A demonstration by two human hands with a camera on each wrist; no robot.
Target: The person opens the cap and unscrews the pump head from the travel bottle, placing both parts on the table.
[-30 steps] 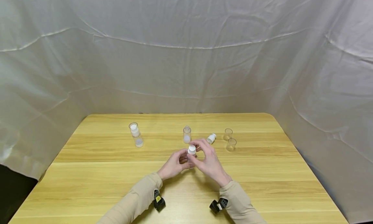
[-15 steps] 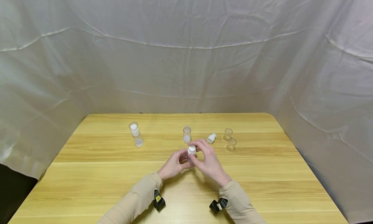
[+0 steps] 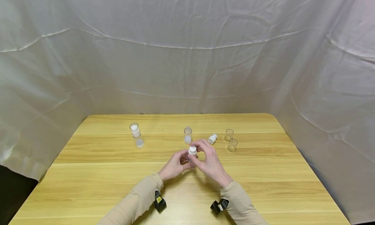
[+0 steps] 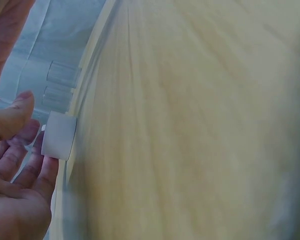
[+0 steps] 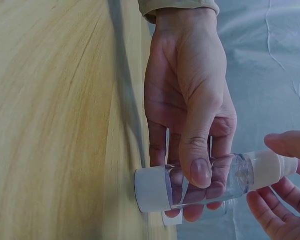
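Observation:
My left hand (image 3: 174, 165) holds a small clear bottle around its body; in the right wrist view the bottle (image 5: 227, 192) shows a white bottom section touching the table. On its neck sits a white pump top (image 3: 192, 149), pinched between the thumb and fingers of my right hand (image 3: 209, 163). The bottle stands upright, partly hidden by both hands. Just behind them stands another clear bottle (image 3: 187, 137) without a white top. A loose white pump top (image 3: 212, 139) lies on its side to the right of it.
Two clear caps (image 3: 229, 134) stand farther right on the wooden table (image 3: 263, 173). At the left stands a bottle (image 3: 137, 135) with a white top under a clear cap. Grey cloth (image 3: 187, 69) hangs behind and beside the table.
Hardly anything differs. Both hands stay around the bottle, with at most a tiny shift of the pump top, and the things on the table keep their places.

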